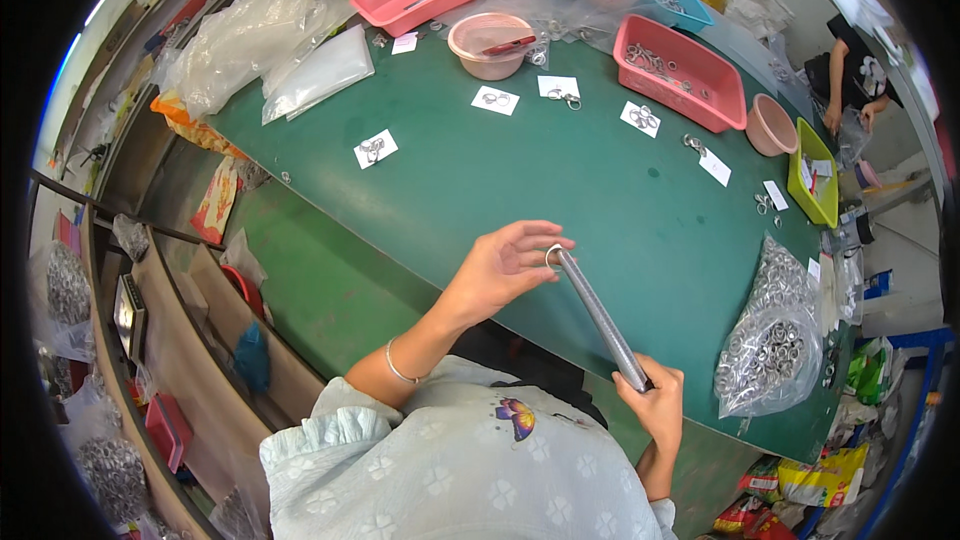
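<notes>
**Ring on rod, green bench**

A green table (600,200) is seen, crowded along its far edge. The left hand (505,265) is raised palm-down, fingertips pinched on a small metal ring (552,253) at the upper tip of a slim grey rod (600,318). The rod slants toward 5 o'clock, its lower end clasped in the right hand (655,395), fingers wrapped shut. At 1 o'clock a pink tray (680,72) holds loose rings; at 3 o'clock a clear bag (775,340) is packed with rings. A pink bowl (490,45) stands at 12 o'clock.
</notes>
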Tool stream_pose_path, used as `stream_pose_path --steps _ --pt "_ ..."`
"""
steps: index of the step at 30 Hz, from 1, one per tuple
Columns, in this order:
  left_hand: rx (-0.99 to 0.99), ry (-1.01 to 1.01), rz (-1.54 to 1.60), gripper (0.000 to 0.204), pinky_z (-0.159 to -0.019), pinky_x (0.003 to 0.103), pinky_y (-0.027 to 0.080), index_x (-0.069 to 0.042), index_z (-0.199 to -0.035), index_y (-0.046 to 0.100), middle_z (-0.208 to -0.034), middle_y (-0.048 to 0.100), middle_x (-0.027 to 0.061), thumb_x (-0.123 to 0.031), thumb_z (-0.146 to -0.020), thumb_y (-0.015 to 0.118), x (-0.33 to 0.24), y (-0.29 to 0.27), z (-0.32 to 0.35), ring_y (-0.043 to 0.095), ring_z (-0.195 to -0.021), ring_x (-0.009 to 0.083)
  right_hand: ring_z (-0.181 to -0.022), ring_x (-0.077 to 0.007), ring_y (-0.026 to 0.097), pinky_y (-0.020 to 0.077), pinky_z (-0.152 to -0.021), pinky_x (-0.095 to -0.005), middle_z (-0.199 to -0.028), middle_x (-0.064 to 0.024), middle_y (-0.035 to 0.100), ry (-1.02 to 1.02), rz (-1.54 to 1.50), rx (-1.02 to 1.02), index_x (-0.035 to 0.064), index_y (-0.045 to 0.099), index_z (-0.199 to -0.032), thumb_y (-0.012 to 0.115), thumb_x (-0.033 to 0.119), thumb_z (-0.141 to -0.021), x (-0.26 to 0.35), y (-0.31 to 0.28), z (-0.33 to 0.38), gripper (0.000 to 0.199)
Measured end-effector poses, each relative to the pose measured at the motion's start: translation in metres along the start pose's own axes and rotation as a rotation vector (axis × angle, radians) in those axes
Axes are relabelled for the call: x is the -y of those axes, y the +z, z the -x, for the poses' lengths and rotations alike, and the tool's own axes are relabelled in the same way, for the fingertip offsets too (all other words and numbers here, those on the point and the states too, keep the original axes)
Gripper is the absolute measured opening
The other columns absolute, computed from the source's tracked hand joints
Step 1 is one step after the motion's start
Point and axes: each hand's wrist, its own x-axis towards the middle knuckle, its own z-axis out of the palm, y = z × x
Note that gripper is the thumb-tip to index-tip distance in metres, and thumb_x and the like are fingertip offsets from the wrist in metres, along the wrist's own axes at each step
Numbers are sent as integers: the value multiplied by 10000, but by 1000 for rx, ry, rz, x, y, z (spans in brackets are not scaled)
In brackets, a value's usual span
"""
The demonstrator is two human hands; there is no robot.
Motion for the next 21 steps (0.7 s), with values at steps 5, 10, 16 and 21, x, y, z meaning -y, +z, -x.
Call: stream_pose_path --steps 5,10,16,21 --pt "67 -45 -165 354 -876 311 481 45 -1155 497 -1089 597 168 34 -814 591 -4 11 6 579 -1032 211 -464 -206 481 415 -477 -288 -595 -123 530 -85 108 -13 -2 636 -847 688 47 -672 -1 -17 12 190" --pt "52 -102 -11 289 -830 284 490 43 -1078 565 -979 637 105 8 -798 628 13 32 14 614 -923 163 -493 -261 550 420 -454 -328 -628 -121 572 -216 211 -59 34 631 -848 685 76 -690 7 -22 10 172" --pt "139 -193 63 258 -829 279 479 37 -1052 600 -1003 619 102 -6 -800 632 35 71 25 593 -921 154 -492 -253 553 426 -450 -332 -616 -98 570 -238 234 -126 39 620 -886 695 98 -704 22 -19 11 206" --pt "219 -87 142 304 -872 336 480 40 -1055 598 -1103 572 146 18 -759 663 39 83 12 574 -1010 219 -493 -252 558 433 -453 -339 -618 -91 571 -210 203 -196 39 619 -896 704 95 -697 22 -22 12 224"
